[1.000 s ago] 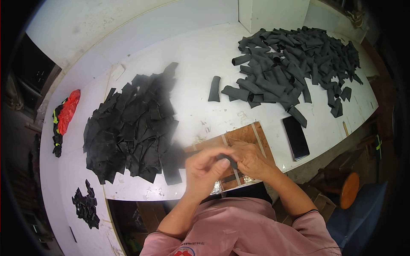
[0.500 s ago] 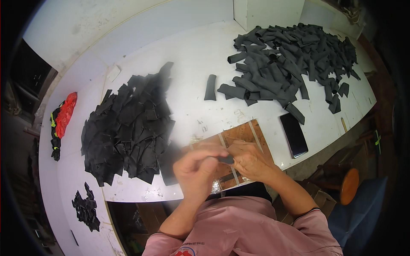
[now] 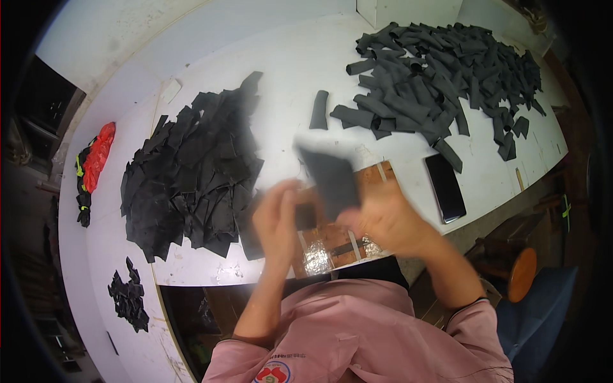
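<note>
A flat dark grey piece of cut sheet material (image 3: 332, 179) is being held up above the near table edge, blurred by motion; it is being gripped at its lower right corner by the right hand (image 3: 383, 220), the fingers curled closed on it, though the exact pinch cannot be told through the blur; the left hand (image 3: 278, 220) is being kept just beside it at about 8 o'clock of the piece, fingers half bent and pointing up; whether they are touching the piece cannot be told.

Beneath both hands a brown wooden board with foil strips (image 3: 338, 246) is lying at the near edge of the white work table (image 3: 281, 89); the held piece is being carried over the board's far end.

At 9 o'clock of the hands a wide heap of flat black cut pieces (image 3: 191, 172) is spread on the table; at 1 o'clock, well apart, a heap of dark grey rolled and curled strips (image 3: 440, 76) is lying; a single dark rolled tube (image 3: 318, 110) is lying between the two heaps, at 12 o'clock of the held piece.

A black slab-shaped phone (image 3: 445, 187) is lying at 3 o'clock of the right hand, near the table edge; a small cluster of black scraps (image 3: 129, 297) and a red and black bundle (image 3: 92, 167) are sitting far out at 8 to 9 o'clock.
</note>
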### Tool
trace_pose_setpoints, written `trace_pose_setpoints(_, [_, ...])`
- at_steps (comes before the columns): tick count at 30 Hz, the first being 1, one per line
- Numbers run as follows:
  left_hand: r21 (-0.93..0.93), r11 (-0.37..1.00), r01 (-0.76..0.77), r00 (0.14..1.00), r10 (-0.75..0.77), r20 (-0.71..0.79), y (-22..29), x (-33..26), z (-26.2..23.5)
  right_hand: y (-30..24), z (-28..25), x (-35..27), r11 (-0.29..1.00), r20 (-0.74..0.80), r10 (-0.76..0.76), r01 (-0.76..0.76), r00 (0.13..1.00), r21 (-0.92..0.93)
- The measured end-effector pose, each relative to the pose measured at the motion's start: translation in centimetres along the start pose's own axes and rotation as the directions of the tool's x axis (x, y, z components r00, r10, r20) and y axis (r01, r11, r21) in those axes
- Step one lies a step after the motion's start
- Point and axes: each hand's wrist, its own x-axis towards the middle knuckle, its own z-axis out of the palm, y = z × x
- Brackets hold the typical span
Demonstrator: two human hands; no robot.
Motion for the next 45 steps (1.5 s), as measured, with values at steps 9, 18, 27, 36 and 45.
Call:
trace_pose_setpoints(9, [0.785, 0.529, -0.322, 0.941, 0.086, 0.328, -6.8, 1.6, -3.2, 2.7, 2.8, -3.2, 0.766, -0.359, 0.63, -0.477, 0.689, 0.431])
trace_pose_setpoints(18, [0.768, 0.529, -0.362, 0.93, 0.156, 0.332, -6.0, 2.5, -3.5, 2.6, 12.5, -6.6, 0.509, 0.318, 0.604, -0.661, 0.731, 0.552])
trace_pose_setpoints(27, [0.723, 0.548, -0.422, 0.892, 0.107, 0.439, -6.1, 1.1, -5.2, 2.7, 13.6, -6.0, 0.479, 0.394, 0.602, -0.709, 0.694, 0.518])
trace_pose_setpoints(36, [0.209, 0.952, 0.224, 0.908, -0.282, 0.31, 0.2, 0.5, -3.2, 0.2, 15.0, -3.1, 0.123, 0.291, 0.6, -0.446, 0.745, 0.886])
trace_pose_setpoints(45, [-0.041, 0.956, 0.289, 0.934, -0.273, 0.231, 0.7, -0.6, -4.8, -1.5, 13.6, -1.9, -0.007, 0.373, 0.581, -0.454, 0.723, 0.891])
